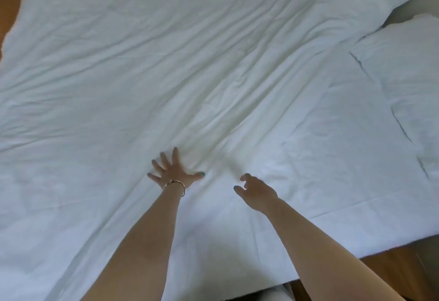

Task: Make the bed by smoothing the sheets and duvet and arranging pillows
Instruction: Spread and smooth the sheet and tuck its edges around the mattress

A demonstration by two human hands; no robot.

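The duvet is pressed flat at lower centre by the splayed left hand, the right hand held loosely curled, empty

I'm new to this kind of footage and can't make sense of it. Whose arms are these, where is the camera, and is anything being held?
There is no machine here: a person wears a camera on the head, so this single picture looks forward and down along their own bare arms. Below them lies a white duvet, spread over a bed and wrinkled with long creases. The left hand, with a bracelet at the wrist, lies flat on the duvet with fingers spread, as if pressing it smooth. The right hand has loosely curled fingers and holds nothing; whether it touches the cloth is unclear. At the right edge lie white pillows. Brown wooden floor shows at the lower right.
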